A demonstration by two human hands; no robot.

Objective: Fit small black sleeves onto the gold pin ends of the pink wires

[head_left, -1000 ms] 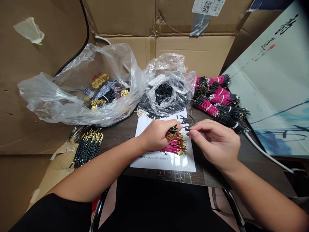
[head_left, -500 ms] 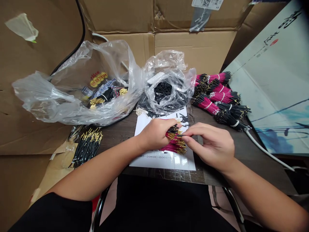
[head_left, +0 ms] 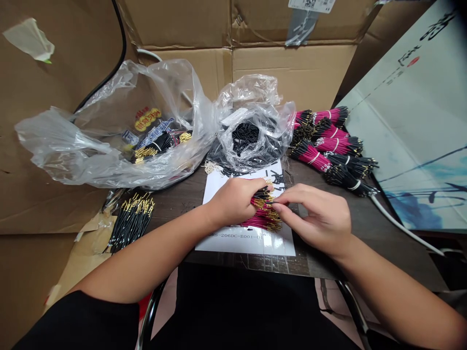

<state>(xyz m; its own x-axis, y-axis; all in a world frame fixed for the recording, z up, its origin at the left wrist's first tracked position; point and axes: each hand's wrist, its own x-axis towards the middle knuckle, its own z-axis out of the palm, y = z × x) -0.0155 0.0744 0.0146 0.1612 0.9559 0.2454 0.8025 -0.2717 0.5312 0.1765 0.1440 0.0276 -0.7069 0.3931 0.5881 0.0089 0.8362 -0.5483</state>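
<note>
My left hand (head_left: 237,200) is wrapped round a bundle of wires (head_left: 260,198) with gold tips, some ends black. Thumb and forefinger of my right hand (head_left: 315,214) pinch a small black tube (head_left: 271,202) against the gold tips at the bundle's right side. Below the fist, more pink wires (head_left: 263,219) with gold ends lie on a printed white sheet (head_left: 248,244). Loose black tubes (head_left: 278,179) are scattered on the sheet's upper right. Behind it stands an open plastic bag (head_left: 268,146) full of short black tubes (head_left: 245,138).
A large clear bag (head_left: 91,146) holding wire bundles stands at the left. Black wires with gold tips (head_left: 133,218) lie below it. Tied pink and black bundles (head_left: 337,146) are piled at the right, beside a white cable (head_left: 404,231). Cardboard (head_left: 292,73) rises behind.
My right hand has shifted slightly left, bringing the black tube closer in to the bundle. My left hand keeps its hold.
</note>
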